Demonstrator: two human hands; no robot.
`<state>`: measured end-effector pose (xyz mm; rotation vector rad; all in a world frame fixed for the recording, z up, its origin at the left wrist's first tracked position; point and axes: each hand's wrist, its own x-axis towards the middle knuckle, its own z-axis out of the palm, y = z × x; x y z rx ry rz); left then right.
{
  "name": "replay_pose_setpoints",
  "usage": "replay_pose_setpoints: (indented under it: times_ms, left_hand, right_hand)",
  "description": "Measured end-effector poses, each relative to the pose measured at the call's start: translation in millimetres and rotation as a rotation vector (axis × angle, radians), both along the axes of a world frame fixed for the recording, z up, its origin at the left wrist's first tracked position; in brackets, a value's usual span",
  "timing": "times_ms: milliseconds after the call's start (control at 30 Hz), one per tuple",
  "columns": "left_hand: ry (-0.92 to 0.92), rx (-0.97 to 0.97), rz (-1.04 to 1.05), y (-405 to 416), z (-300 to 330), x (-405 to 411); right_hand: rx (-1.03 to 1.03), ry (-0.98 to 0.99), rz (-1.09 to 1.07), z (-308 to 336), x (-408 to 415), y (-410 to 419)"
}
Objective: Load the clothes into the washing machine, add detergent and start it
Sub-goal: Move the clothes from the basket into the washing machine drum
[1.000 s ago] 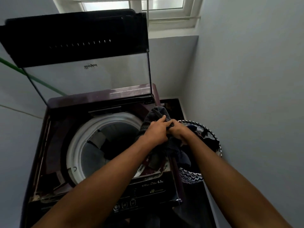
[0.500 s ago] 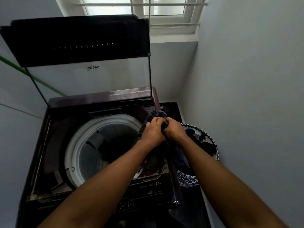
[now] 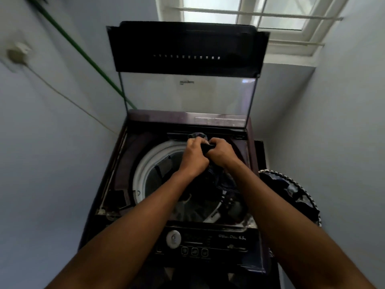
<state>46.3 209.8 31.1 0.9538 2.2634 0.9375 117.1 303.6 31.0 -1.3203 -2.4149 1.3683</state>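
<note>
Head view looks down along two bare forearms, both cut off at the bottom edge. Much of the scene is dim: the depths of the drum (image 3: 166,184) are dark, so the clothes already lying in it show only as black shapes with a few pale bits near the front right. The print on the control panel (image 3: 208,243) is blurred apart from "6.5", and the logo on the lid (image 3: 187,94) cannot be read.

Both hands meet over the back of the drum opening. The left hand (image 3: 192,157) is clenched around a dark striped garment (image 3: 216,178), its knuckles toward the camera. The right hand (image 3: 221,152) grips the same garment just beside it, fingers curled in, the two hands touching. A bunch of the cloth pokes up above the fingers, and the remainder hangs down between the wrists into the drum.

The washer (image 3: 123,163), dark maroon, stands with its lid propped upright against the window wall. Its white tub rim shows on the left side. To the right, partly hidden by the right forearm, a basket (image 3: 291,180) with a black-and-white braided rim holds more dark clothing. A green pipe (image 3: 83,55) runs down the left wall.
</note>
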Motion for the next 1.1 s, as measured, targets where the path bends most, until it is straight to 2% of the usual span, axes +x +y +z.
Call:
replay_pose_setpoints:
  times_ms: [267,433,567,667,833,933,1100]
  left_hand:
    - [0.097,0.051,0.188,-59.3,3.3,-63.9]
    - [0.108,0.032,0.142,-82.4,-8.1,-81.8]
    - [0.094,0.006,0.114,-86.4,-26.6,-80.7]
    - [0.092,-0.094,0.021,-82.2,-41.2,-75.4]
    - [0.087,-0.272,-0.097,-72.0,-54.9,-58.6]
    - [0.107,-0.258,-0.137,-58.4,-56.1,-43.3]
    - [0.026,-0.164,-0.328,-22.9,-50.7,-13.2]
  right_hand:
    - [-0.072,0.142,0.055,-1.6,-75.4,-54.1]
    - [-0.193,0.157,0.031,-18.0,-92.0,-71.9]
    - [-0.199,0.085,0.008,-33.3,-89.3,-73.0]
    - [-0.183,0.007,0.035,-49.1,-75.8,-66.8]
    - [-0.086,-0.123,0.064,-60.0,-33.8,-55.9]
    - [-0.034,-0.190,0.087,-56.3,-13.0,-44.3]
    - [0.288,-0.341,0.058,-30.8,16.5,-23.8]
